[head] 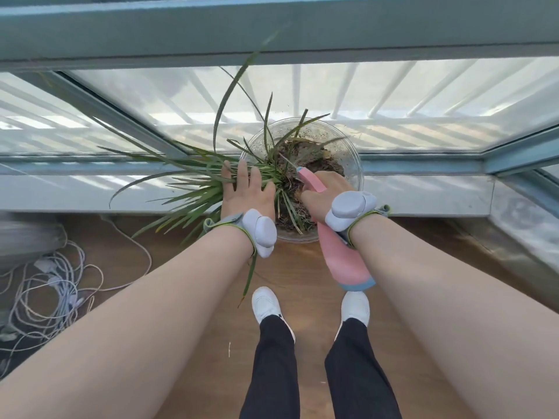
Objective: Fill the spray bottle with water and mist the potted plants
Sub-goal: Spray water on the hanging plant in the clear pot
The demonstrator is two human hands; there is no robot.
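Misting stage. The right hand [325,189] grips the spray bottle [341,261], aimed at the potted plant [281,173]. The left hand [246,192], fingers straight, parts its leaves. Filling is presumably done, though the water level is not visible.

No readable text, label, brand, number or sign anywhere; bottle [343,258] plain pink and blue; wrist bands [351,208] unmarked.

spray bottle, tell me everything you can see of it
The spray bottle is pink, opaque and plastic-looking, with a light blue band at its base and a blue tip on the nozzle. The right hand grips its neck; a grey wrist device hides the middle. It is tilted, base towards the person, nozzle aimed at the soil of the potted plant in a clear pot. No water level shows.
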